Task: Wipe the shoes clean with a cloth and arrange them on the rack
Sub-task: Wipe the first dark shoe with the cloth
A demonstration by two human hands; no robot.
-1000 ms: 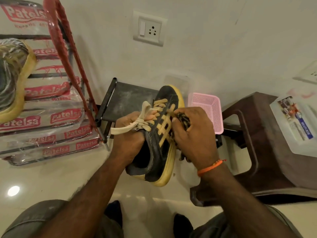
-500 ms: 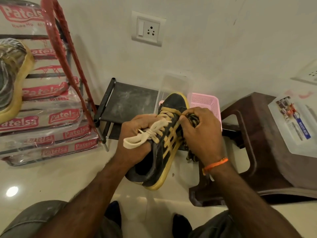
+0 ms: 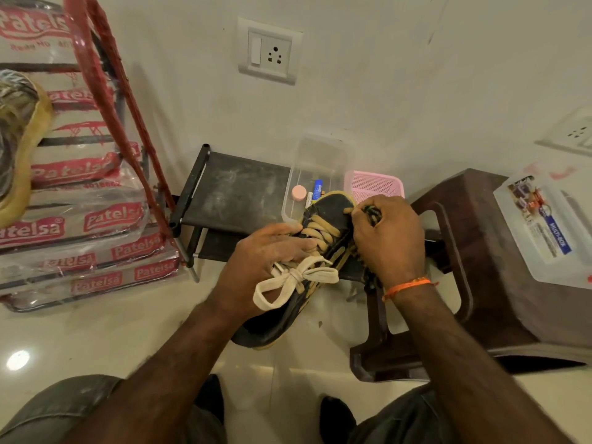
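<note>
Shoe (image 3: pixel 323 232) — black, yellow laces — left hand (image 3: pixel 259 267) grips it; right hand (image 3: pixel 389 238) clutches cloth (image 3: pixel 373 216).

shoe (image 3: pixel 323 232) — before rack (image 3: pixel 237 190)

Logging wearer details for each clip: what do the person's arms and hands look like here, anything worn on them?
Both forearms are bare, with no sleeves, gloves, rings or watch in view. The left hand wears nothing. The right hand has a thin orange thread band tied round the wrist, its loose ends sticking out at the knot.
</note>
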